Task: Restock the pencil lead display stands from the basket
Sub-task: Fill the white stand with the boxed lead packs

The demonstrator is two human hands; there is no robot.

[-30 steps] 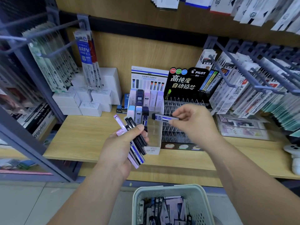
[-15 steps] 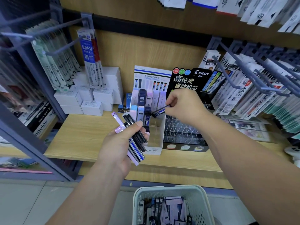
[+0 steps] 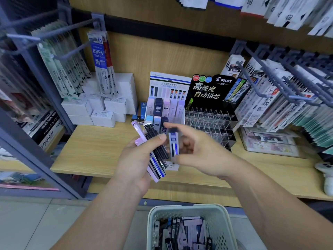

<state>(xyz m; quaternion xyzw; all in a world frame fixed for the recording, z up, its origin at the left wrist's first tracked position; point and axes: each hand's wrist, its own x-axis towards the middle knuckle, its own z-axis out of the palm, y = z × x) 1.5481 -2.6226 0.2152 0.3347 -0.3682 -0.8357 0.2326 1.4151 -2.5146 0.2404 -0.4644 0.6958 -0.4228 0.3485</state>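
My left hand (image 3: 133, 163) grips a fanned bundle of pencil lead cases (image 3: 156, 154), black, blue-and-white and lilac, in front of the shelf. Just right of the bundle, my right hand (image 3: 201, 152) pinches a single blue-and-white lead case (image 3: 173, 141), held upright between fingertip and thumb. Behind the hands, the white display stand (image 3: 165, 107) holds rows of pastel and dark cases. To its right is the black Pilot display stand (image 3: 210, 120), its clear slots mostly bare. The pale green basket (image 3: 187, 207) sits below with several more cases inside.
A wooden shelf (image 3: 93, 150) carries stacked white boxes (image 3: 108, 109) at the left. Refill packets hang from hooks at the upper left (image 3: 100, 58) and at the right (image 3: 288, 91). A clear box of cards (image 3: 268, 143) lies at the right.
My right hand reached to the white stand with one case, then came back down beside the left hand's bundle and now pinches another blue-and-white case. The left hand stayed put.
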